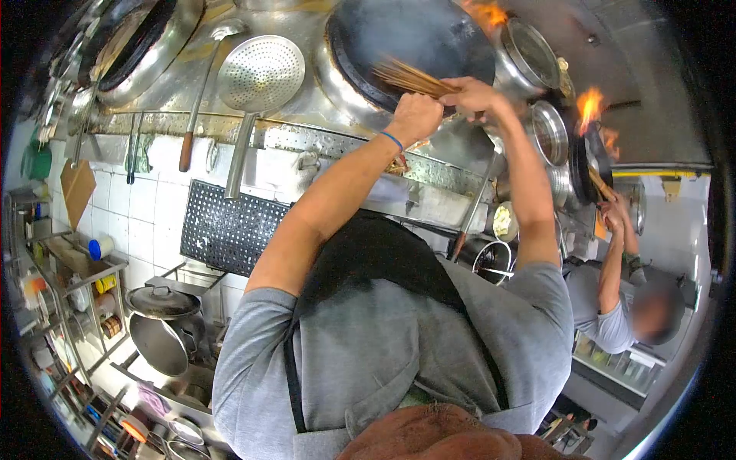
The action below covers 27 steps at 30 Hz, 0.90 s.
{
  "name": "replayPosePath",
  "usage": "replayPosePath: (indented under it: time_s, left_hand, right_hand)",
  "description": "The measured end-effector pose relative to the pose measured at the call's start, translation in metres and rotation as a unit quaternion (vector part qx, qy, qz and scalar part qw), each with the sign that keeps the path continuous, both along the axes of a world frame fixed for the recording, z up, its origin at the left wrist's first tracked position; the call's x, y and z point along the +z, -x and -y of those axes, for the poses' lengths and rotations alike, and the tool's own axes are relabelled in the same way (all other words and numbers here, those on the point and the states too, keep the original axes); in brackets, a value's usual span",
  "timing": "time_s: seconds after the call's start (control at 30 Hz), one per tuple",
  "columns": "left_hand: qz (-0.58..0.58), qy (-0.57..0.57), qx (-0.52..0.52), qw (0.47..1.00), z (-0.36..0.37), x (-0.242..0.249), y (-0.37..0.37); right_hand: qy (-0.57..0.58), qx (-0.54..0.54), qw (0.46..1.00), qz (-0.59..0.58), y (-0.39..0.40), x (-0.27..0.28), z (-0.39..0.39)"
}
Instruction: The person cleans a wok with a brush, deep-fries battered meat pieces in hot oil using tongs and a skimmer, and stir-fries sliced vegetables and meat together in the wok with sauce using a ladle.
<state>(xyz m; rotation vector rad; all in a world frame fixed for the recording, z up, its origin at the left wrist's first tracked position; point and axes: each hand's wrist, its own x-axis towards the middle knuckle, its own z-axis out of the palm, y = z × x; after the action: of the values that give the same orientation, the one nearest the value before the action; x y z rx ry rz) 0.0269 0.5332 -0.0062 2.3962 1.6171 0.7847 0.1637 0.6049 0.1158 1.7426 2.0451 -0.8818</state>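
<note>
A black wok (452, 47) sits on the stove, with haze over its bowl. My right hand (471, 96) is closed round the end of a bamboo wok brush (414, 78), whose splayed bristles point left over the wok. My left hand (418, 116), below a blue wristband, is a closed fist at the wok's near rim, just under the brush; I cannot tell what is in its fingers. A perforated strainer ladle (262, 73) lies left of the wok, its handle hanging over the counter edge. Beside it rests a ladle (207, 88) with a wooden grip.
Flames (487, 11) rise behind the wok. At right, a co-worker (613, 299) holds a smaller wok (590, 157) near another flame (589, 107). Metal pots (530, 57) stand between. Another large wok (142, 54) is at left. A black perforated mat (230, 226) and a lidded pot (162, 303) sit lower left.
</note>
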Motion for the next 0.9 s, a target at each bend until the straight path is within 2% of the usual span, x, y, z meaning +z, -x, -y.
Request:
replayPosePath:
  time_s: [0.03, 0.07, 0.13, 0.17, 0.23, 0.3, 0.33, 0.4, 0.43, 0.5, 0.53, 0.6, 0.7, 0.8, 0.87, 0.9]
  left_hand:
    - [-0.002, 0.011, -0.008, 1.000, 0.000, 0.002, 0.002]
    - [-0.003, 0.022, -0.018, 1.000, 0.002, 0.004, 0.002]
    - [0.000, 0.010, -0.024, 1.000, 0.006, 0.008, 0.003]
    - [-0.005, 0.014, -0.027, 1.000, 0.005, 0.006, 0.003]
    - [-0.001, 0.018, -0.020, 1.000, 0.000, 0.005, 0.003]
    - [0.005, 0.025, -0.024, 0.999, 0.000, 0.001, 0.002]
    - [0.006, 0.027, -0.033, 0.999, 0.002, 0.002, 0.003]
    - [0.012, 0.029, -0.046, 0.998, 0.003, 0.006, 0.005]
    - [0.013, 0.024, -0.041, 0.999, 0.001, 0.007, 0.005]
    - [0.011, 0.016, -0.039, 0.999, 0.001, 0.005, 0.004]
    - [0.018, 0.012, -0.037, 0.999, 0.003, 0.005, 0.003]
    - [0.036, 0.002, -0.038, 0.999, 0.005, 0.006, 0.003]
    - [0.064, -0.034, -0.058, 0.996, 0.004, 0.003, 0.003]
    - [0.053, -0.049, -0.082, 0.994, 0.007, 0.003, 0.012]
    - [0.049, -0.047, -0.099, 0.993, 0.011, 0.007, 0.020]
    - [0.053, -0.043, -0.107, 0.992, 0.019, 0.014, 0.026]
  right_hand:
    - [0.037, -0.006, 0.999, -0.004, -0.010, 0.009, 0.006]
    - [0.004, -0.047, 0.999, 0.028, -0.022, 0.016, 0.008]
    - [-0.167, -0.101, 0.977, 0.084, -0.066, -0.008, 0.001]
    - [-0.255, -0.141, 0.951, 0.109, -0.085, -0.022, 0.002]
    - [-0.442, -0.238, 0.850, 0.160, -0.102, -0.038, 0.021]
    - [-0.461, -0.257, 0.849, -0.028, -0.120, -0.038, 0.069]
    - [-0.397, -0.294, 0.862, -0.112, -0.129, -0.051, 0.097]
    - [-0.213, -0.416, 0.872, -0.148, -0.113, -0.051, 0.158]
    - [-0.322, -0.295, 0.874, -0.213, -0.132, -0.100, 0.178]
    - [-0.230, -0.395, 0.853, -0.252, -0.116, -0.128, 0.216]
    - [-0.215, -0.380, 0.880, -0.186, -0.114, -0.140, 0.222]
    - [-0.312, -0.350, 0.883, -0.009, -0.100, -0.151, 0.232]
    - [-0.446, -0.269, 0.834, 0.181, -0.087, -0.152, 0.243]
    - [-0.283, -0.237, 0.924, 0.103, -0.056, -0.111, 0.261]
    - [-0.174, -0.184, 0.966, -0.049, -0.052, -0.145, 0.294]
    - [-0.074, -0.106, 0.981, -0.146, -0.047, -0.161, 0.304]
